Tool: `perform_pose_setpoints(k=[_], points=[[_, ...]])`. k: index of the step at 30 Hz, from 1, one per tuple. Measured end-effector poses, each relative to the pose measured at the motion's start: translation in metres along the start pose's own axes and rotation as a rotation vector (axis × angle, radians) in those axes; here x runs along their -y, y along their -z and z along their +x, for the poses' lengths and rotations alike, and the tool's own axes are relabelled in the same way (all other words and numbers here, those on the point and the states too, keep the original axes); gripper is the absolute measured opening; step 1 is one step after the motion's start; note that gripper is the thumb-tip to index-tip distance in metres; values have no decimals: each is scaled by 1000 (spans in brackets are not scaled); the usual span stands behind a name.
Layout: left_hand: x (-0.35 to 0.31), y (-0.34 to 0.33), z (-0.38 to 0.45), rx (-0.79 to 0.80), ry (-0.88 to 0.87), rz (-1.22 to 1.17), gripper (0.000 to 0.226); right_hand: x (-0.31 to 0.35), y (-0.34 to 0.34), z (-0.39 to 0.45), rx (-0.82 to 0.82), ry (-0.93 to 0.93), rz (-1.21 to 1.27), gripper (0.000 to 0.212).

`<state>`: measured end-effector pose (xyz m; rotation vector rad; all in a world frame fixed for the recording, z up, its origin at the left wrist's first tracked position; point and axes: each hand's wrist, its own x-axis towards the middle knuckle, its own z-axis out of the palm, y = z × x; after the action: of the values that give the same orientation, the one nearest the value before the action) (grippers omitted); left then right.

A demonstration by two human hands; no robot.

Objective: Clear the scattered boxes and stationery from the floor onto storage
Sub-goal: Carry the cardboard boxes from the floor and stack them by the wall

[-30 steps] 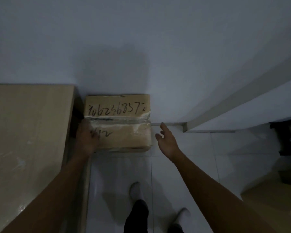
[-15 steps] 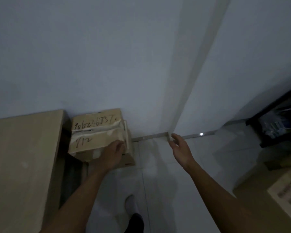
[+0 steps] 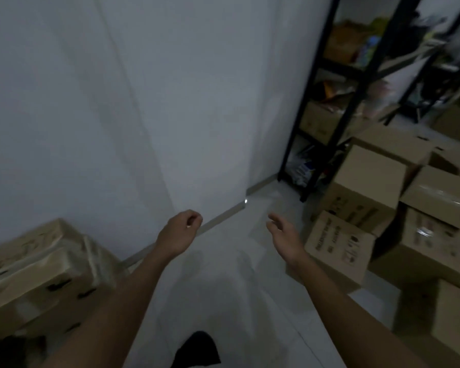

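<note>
A dark trouser leg (image 3: 197, 350) shows at the bottom edge over the pale tiled floor (image 3: 239, 301); both bare forearms reach forward above it. The left hand (image 3: 179, 231) hangs in the air with its fingers (image 3: 194, 219) curled loosely inward and holding nothing; the right hand (image 3: 283, 233) is also in the air, its fingers relaxed and slightly spread, palm turned inward, just beside a printed cardboard box (image 3: 339, 248) without touching it. At the lower left a taped cardboard box (image 3: 40, 272) with dark markings sits against the white wall (image 3: 117, 102), well apart from the left hand. To the right, more cardboard boxes (image 3: 367, 187) are stacked on the floor, some sealed with shiny tape, crowding up to a black metal shelving rack (image 3: 307, 107); its shelves hold further boxes and blurred colourful packets whose kind cannot be told. A pale skirting strip (image 3: 223, 215) runs along the foot of the wall beyond the hands.
</note>
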<state>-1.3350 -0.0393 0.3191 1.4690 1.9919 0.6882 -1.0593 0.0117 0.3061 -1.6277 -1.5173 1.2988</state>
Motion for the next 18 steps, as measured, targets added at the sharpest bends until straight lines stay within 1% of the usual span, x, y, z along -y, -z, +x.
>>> perform_pose_setpoints(k=[6, 10, 14, 18], points=[[-84, -59, 40, 81, -137, 22, 25, -21, 83, 5, -110, -47, 103, 44], [-122, -101, 67, 145, -174, 33, 27, -35, 129, 21, -160, -37, 82, 46], [-162, -144, 97, 205, -188, 31, 28, -50, 180, 46, -231, -78, 108, 42], [-213, -188, 137, 239, -183, -4, 26, -59, 243, 83, -272, -104, 106, 32]])
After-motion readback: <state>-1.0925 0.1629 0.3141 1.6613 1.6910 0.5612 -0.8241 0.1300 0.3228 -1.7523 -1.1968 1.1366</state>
